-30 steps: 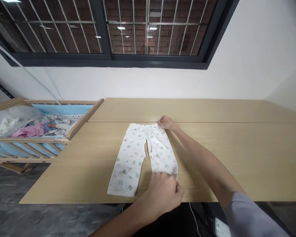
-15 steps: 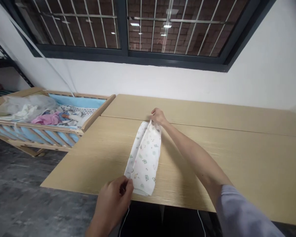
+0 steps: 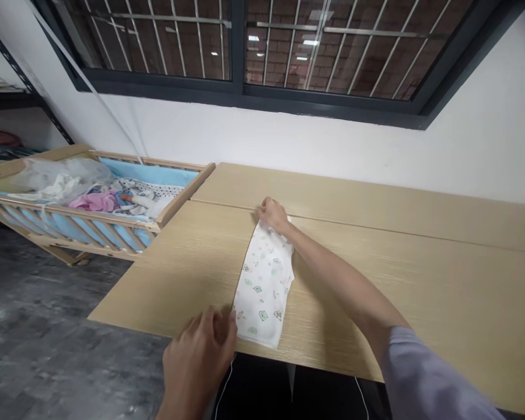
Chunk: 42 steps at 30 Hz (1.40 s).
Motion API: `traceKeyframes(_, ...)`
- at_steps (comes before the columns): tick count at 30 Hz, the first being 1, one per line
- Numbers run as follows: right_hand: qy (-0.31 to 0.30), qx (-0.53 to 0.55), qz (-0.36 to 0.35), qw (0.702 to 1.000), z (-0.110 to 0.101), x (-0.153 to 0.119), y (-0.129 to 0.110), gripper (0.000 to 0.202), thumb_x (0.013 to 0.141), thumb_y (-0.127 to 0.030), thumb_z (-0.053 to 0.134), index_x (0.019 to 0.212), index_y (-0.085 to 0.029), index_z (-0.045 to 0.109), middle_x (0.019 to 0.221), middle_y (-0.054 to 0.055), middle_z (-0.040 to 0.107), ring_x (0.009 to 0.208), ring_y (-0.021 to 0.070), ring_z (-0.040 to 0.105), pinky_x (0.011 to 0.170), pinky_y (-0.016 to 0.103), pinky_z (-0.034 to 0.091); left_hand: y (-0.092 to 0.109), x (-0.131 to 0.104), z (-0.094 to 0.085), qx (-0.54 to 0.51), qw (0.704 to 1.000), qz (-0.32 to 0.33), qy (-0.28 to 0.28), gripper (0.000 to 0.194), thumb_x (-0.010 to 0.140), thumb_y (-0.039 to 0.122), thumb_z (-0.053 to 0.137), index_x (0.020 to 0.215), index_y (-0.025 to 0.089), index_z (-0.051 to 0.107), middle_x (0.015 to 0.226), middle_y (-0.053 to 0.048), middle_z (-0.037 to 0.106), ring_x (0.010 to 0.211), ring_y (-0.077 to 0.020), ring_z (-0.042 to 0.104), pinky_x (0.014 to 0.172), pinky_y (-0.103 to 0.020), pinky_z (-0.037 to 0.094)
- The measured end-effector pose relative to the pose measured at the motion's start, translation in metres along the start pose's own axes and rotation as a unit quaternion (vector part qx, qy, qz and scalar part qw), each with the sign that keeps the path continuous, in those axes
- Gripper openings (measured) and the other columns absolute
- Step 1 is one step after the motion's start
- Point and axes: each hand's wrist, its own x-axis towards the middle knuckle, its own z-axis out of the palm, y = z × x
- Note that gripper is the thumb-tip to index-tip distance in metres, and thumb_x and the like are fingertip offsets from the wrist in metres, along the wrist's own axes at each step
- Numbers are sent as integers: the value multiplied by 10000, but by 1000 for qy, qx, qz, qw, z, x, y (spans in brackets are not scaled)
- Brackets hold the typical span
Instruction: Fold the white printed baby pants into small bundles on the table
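Now that one leg lies folded over the other, the baby trousers (image 3: 265, 283) rest flat; the right hand (image 3: 272, 214) pins their waistband, the left hand (image 3: 201, 356) pinches the cuffs.

The person works with bare hands and bare forearms. Up the arm from the right hand (image 3: 272, 213), a loose pale lavender-grey short sleeve (image 3: 424, 373) covers the upper arm.

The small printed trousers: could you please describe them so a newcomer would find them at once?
On the long wooden table under the window, near its front edge, lie the trousers, folded lengthwise. The right hand and left hand hold their ends. They are the table's only cloth.
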Motion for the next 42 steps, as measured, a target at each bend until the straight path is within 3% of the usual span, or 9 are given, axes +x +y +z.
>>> traceKeyframes(4,-9,33,-204,978,-19,-54,-18,397,1008,-421,460,1285,-148,541,1316,173,614,1241,285,563,1062,415,420,-3,-13,4,-34,964,191,183,234,974,356,515,1084,198,648,1053,-89,742,951,-246,660,838,-347,427)
traceKeyframes(9,-191,45,-440,876,-30,-160,-36,607,1031,-460,415,1559,-174,326,1650,148,277,1531,284,235,1211,488,274,6,-37,31,-8,931,296,213,415,927,259,534,1327,153,575,1319,-150,676,1200,-258,615,977,-371,394)
traceKeyframes(13,-265,47,-490,829,-14,-204,-29,655,1029,-423,436,1591,-130,270,1672,167,166,1561,251,119,1252,443,200,9,-51,53,38,928,301,214,375,886,301,576,1222,156,659,1221,-176,726,1109,-295,666,948,-423,378)
traceKeyframes(17,-263,28,-445,856,3,-179,-10,680,1047,-519,347,1614,-167,214,1680,130,129,1564,246,84,1266,466,130,10,-53,55,26,941,285,183,456,897,322,602,1339,210,613,1380,-132,649,1230,-272,623,968,-403,354)
traceKeyframes(23,-207,-39,-327,921,13,-77,37,743,1023,-642,224,1633,-227,132,1689,74,70,1564,244,67,1271,451,64,13,-51,51,-7,944,266,194,434,905,419,637,1306,253,648,1363,-99,665,1201,-256,649,957,-376,354)
traceKeyframes(31,-144,-90,-212,962,7,11,78,676,1026,-513,255,1620,-193,210,1683,81,159,1562,251,117,1266,465,70,11,-50,52,26,942,274,193,416,912,342,627,1322,270,640,1366,-90,665,1203,-258,647,964,-387,353)
traceKeyframes(36,-68,-81,-236,966,-6,-17,56,674,1009,-423,355,1594,-107,246,1682,160,157,1558,316,116,1250,514,110,17,-51,49,26,943,276,185,454,910,389,637,1348,272,628,1371,-85,663,1200,-259,645,956,-380,349)
traceKeyframes(39,-31,-35,-285,957,-30,-80,32,561,1008,-387,409,1501,-121,423,1568,207,397,1441,348,371,1170,539,301,22,-54,49,-10,950,251,183,447,926,436,619,1342,273,632,1378,-82,657,1195,-263,646,961,-386,345)
traceKeyframes(42,-129,36,-360,923,-57,-160,18,413,1051,-377,359,1266,-156,635,1164,132,691,1075,243,640,997,431,492,19,-54,46,-33,945,273,176,377,964,356,587,1329,273,632,1323,-43,699,1130,-204,672,920,-336,367)
